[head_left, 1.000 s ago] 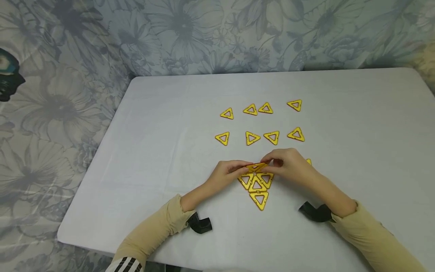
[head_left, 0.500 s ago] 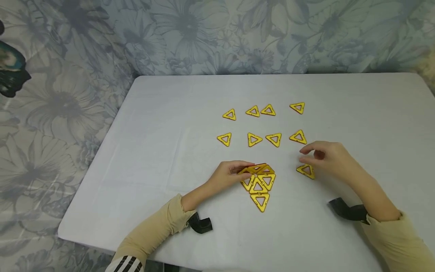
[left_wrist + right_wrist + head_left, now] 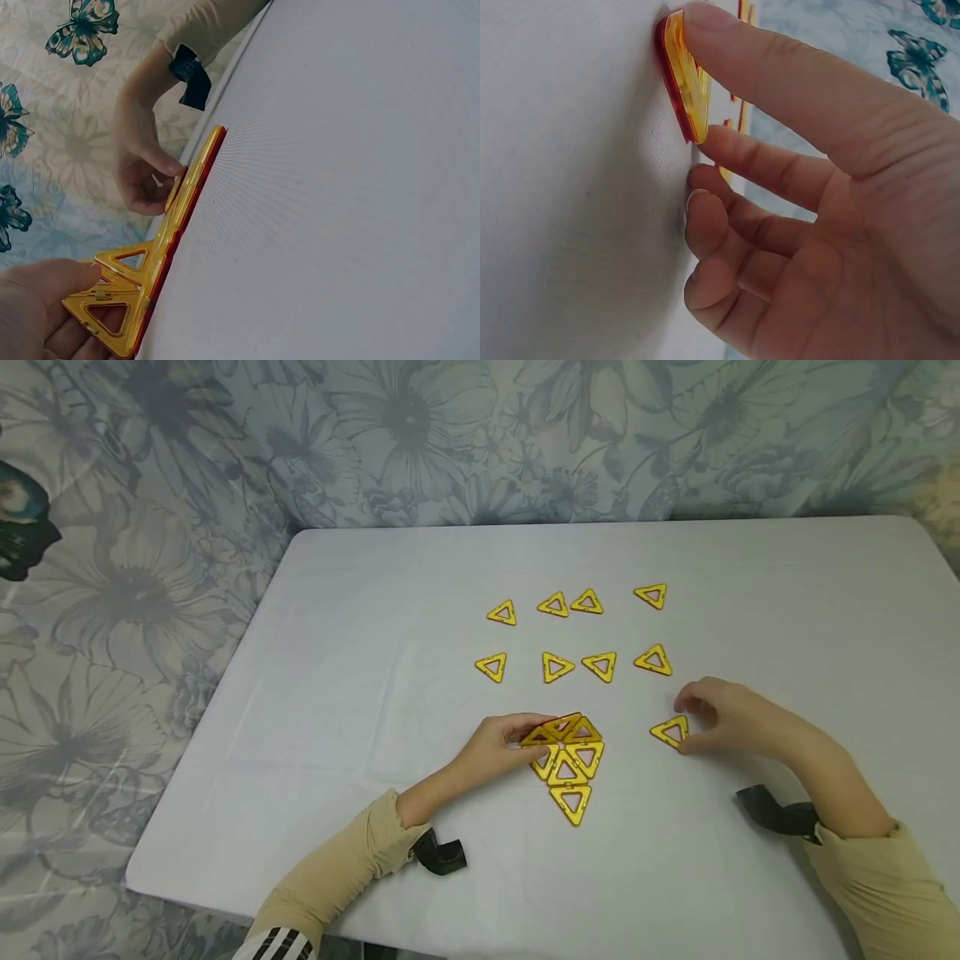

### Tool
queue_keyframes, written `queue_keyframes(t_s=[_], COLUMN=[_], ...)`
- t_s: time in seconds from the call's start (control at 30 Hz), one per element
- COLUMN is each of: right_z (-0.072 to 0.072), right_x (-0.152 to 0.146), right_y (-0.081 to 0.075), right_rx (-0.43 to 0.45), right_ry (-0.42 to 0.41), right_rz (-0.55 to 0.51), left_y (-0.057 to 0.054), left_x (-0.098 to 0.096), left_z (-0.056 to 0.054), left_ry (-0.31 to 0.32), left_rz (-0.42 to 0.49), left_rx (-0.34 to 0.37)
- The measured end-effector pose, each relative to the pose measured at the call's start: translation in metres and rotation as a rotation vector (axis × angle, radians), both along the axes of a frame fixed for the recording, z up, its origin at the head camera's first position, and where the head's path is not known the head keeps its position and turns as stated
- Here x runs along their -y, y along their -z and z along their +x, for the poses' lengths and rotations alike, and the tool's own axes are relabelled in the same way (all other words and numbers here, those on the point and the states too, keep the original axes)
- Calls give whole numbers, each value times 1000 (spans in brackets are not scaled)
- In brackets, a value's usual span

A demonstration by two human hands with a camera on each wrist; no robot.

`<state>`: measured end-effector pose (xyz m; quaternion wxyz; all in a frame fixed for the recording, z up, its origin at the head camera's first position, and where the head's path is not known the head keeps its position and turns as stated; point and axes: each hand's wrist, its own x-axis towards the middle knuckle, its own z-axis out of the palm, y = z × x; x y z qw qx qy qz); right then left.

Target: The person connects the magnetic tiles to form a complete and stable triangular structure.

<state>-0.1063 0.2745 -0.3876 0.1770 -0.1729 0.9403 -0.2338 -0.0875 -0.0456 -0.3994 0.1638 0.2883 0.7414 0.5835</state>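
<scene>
Several yellow triangular magnetic tiles (image 3: 575, 816) are joined edge to edge in front of the person, with the upper ones tilted up from the table. The left hand (image 3: 504, 745) pinches this joined piece at its upper left, thumb on the near face and fingers behind, as the left wrist view also shows. To the right, the right hand (image 3: 738, 720) holds a single triangular magnetic tile (image 3: 657, 732) by its right side. In the right wrist view, that tile (image 3: 681, 86) sits between thumb and index finger at two corners, close over the table; the other fingers curl below.
Beyond the hands, several loose triangular tiles lie in two rows, a nearer row (image 3: 547, 667) and a farther row (image 3: 641, 591). A black angled device (image 3: 442, 856) sticks out at each sleeve cuff. Flowered fabric (image 3: 405, 435) hangs behind the white table (image 3: 337, 693).
The right hand has left the joined tiles, moved right and taken hold of the single tile by its right side. The left hand has stayed on the joined piece.
</scene>
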Motion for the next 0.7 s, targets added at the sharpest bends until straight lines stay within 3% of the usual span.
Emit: queue_keyframes(t_s=[0.33,0.47,0.7], right_z=[-2,-1,-2], right_x=[5,4,0], right_y=[-1,0,1], right_rx=[34,9,11], right_ry=[19,12,73], right_rz=[-50,-80,-99], left_y=[1,1,1], left_x=[2,1,1], left_z=[-1,-1,0], left_ry=[6,10,17], left_rz=[7,10,-7], left_rx=[-8,-8,-11])
